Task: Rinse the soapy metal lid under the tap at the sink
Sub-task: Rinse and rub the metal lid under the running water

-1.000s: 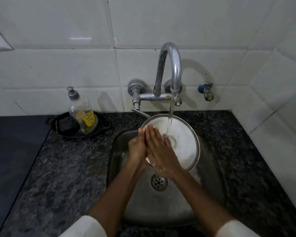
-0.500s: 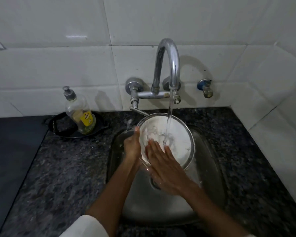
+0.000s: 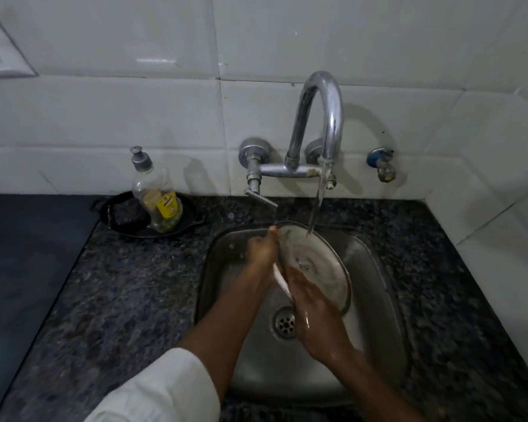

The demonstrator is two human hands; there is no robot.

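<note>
The round metal lid (image 3: 317, 263) is held tilted over the steel sink (image 3: 375, 284), its inner face towards me. Water streams from the curved chrome tap (image 3: 320, 117) onto the lid's upper part. Most of the face shows wet bare metal, with white foam left along its lower left rim. My left hand (image 3: 261, 251) grips the lid's left edge, thumb at the top. My right hand (image 3: 314, 315) lies flat against the lid's lower face, fingers spread, wet.
A dish-soap bottle (image 3: 156, 196) stands in a black pan (image 3: 119, 220) on the speckled granite counter (image 3: 119, 284) to the left. The drain (image 3: 284, 323) lies below the lid. A small blue valve (image 3: 381, 162) is on the tiled wall at right.
The foam that covered the lid's face has mostly washed off. My right hand slid down from the centre to the lower edge, and the lid sits lower in the sink.
</note>
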